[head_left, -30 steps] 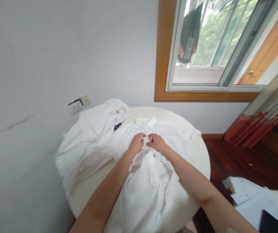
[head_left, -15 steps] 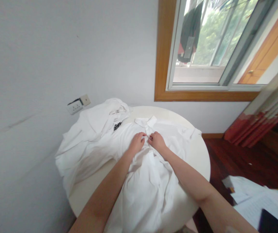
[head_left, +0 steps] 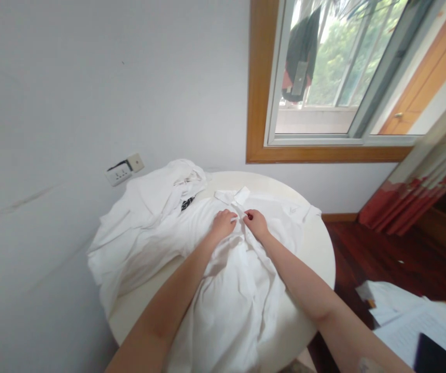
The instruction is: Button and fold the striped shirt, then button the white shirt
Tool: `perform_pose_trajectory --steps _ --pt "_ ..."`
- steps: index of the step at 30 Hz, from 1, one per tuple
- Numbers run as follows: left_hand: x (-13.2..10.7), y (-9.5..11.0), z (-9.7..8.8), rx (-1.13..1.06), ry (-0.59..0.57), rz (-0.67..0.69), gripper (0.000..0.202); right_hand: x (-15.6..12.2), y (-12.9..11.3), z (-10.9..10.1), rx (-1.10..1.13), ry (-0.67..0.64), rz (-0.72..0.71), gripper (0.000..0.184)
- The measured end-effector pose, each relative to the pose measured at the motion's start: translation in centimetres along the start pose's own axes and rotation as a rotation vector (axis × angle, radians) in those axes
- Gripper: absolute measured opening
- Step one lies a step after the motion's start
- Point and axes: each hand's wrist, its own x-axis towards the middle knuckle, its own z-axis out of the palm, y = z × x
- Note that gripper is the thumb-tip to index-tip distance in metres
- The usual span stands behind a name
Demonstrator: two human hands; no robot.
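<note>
A white collared shirt [head_left: 231, 295] lies face up across a round table, its collar toward the wall and its lower part hanging over the near edge. My left hand [head_left: 224, 224] has its fingers curled on the left side of the front opening, just below the collar. On the other side of the opening, my right hand [head_left: 256, 224] pinches the shirt's front edge between thumb and fingers. A small gap separates the two hands. Any button at the fingertips is too small to make out.
More white clothing [head_left: 141, 207] is heaped on the left of the round white table [head_left: 320, 254], against the wall. A wall socket [head_left: 119, 174] sits behind it. Papers [head_left: 405, 311] and a dark phone [head_left: 435, 355] lie lower right. A curtain [head_left: 421, 181] hangs beside the window.
My hands have moved slightly apart, the right one shifting a little to the right with the shirt's front edge. The view has shifted slightly.
</note>
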Motion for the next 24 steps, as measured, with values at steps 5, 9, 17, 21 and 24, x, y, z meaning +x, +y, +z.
perform_pose_trajectory --steps 5,9,17,21,24 --pt "0.3 1.8 -0.1 0.093 0.04 -0.092 0.022 -0.2 -0.1 0.1 0.016 0.01 0.021 0.024" --pt "0.0 2.1 0.7 0.124 0.113 -0.148 0.022 -0.1 0.0 0.0 0.018 0.023 0.018 0.026" --pt "0.0 1.7 1.2 0.144 0.127 -0.136 0.017 -0.1 -0.4 0.1 -0.051 -0.02 -0.033 0.024" --pt "-0.1 1.5 1.1 0.118 0.135 -0.138 0.016 -0.4 -0.7 0.0 -0.099 -0.049 -0.065 0.022" --pt "0.1 1.2 1.2 0.071 0.134 -0.171 0.019 -0.6 -0.8 -0.1 -0.122 -0.062 -0.087 0.021"
